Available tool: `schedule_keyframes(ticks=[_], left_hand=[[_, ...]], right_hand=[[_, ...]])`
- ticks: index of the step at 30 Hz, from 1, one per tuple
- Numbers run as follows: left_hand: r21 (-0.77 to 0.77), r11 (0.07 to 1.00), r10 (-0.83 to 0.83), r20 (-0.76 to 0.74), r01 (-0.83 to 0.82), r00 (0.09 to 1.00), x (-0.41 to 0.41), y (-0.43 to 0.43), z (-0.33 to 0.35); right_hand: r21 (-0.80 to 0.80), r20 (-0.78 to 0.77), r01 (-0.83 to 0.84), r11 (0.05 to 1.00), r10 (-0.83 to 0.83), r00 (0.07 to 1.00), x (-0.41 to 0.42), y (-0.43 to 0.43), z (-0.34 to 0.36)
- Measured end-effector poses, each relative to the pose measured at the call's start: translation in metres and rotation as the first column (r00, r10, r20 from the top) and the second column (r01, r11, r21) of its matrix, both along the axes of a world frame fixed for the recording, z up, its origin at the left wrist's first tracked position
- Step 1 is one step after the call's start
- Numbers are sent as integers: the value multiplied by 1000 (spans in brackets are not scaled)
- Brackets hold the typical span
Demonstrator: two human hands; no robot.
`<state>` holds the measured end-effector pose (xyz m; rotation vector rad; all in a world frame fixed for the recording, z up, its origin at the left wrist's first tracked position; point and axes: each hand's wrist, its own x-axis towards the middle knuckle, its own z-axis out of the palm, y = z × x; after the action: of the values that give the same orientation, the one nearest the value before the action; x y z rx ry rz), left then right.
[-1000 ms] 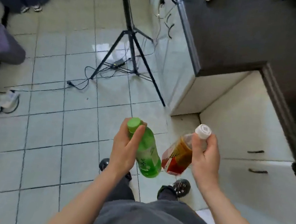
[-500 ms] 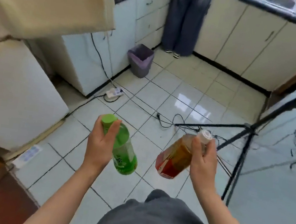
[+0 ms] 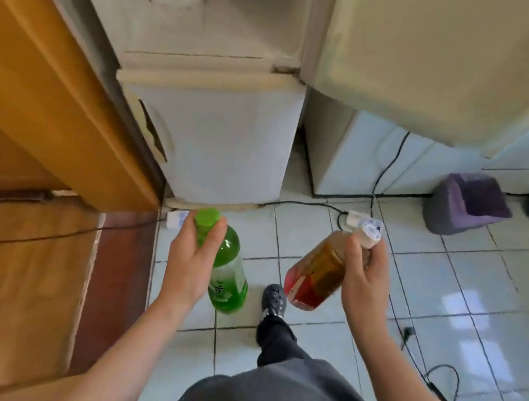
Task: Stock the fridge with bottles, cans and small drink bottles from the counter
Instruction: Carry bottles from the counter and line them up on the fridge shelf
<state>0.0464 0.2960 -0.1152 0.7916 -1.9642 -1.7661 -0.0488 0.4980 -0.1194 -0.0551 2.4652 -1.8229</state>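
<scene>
Green bottle (image 3: 228,274), amber red-labelled bottle (image 3: 315,278), seemingly purple bin (image 3: 466,204).

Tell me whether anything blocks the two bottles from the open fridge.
Nothing visible does. The upper door hangs open to the right, leaving the compartment exposed ahead of the green bottle and amber bottle. The lower door is shut.

Both bare forearms extend forward, well apart; the left hand (image 3: 194,260) grips the green bottle (image 3: 228,274) with fingers curled round its neck, and the right hand (image 3: 364,284) grips the amber bottle (image 3: 317,273) just below its cap.
</scene>
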Motion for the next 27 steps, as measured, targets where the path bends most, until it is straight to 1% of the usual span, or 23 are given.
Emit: schedule_keyframes(ticks=[3, 5, 8, 11, 14, 16, 19, 22, 25, 27], left_hand=[[-4, 1000, 25, 30, -25, 999, -44, -32, 10], [-15, 999, 45, 26, -45, 999, -74, -54, 16], [-42, 994, 100, -2, -100, 995, -113, -82, 25], [-71, 984, 163, -37, -166, 986, -140, -109, 35], [-77, 969, 229, -91, -236, 969, -161, -141, 38], [-93, 964, 239, -104, -249, 965, -175, -166, 37], [-98, 976, 188, -90, -196, 978, -202, -202, 39], [-164, 982, 79, -88, -93, 993, -233, -241, 51], [-189, 981, 8, -147, -36, 989, -266, -283, 75], [-204, 979, -29, -218, -17, 976, -287, -311, 97]], right_hand=[[-49, -4, -69, 996, 69, 998, -59, -46, 12], [-57, -33, -93, 994, 91, 995, -96, -73, 19], [-58, -41, -179, 982, 177, 983, -144, -114, 28], [-18, -44, -235, 972, 234, 971, -176, -155, 37], [-40, -56, -259, 965, 256, 965, -201, -195, 41], [-42, -55, -276, 960, 274, 960, -215, -220, 42], [-20, -81, -285, 958, 282, 956, -234, -255, 44], [-3, -152, -266, 964, 262, 953, -256, -293, 55], [26, -257, -258, 966, 255, 932, -280, -332, 78], [7, -323, -249, 969, 238, 916, -296, -358, 97]])
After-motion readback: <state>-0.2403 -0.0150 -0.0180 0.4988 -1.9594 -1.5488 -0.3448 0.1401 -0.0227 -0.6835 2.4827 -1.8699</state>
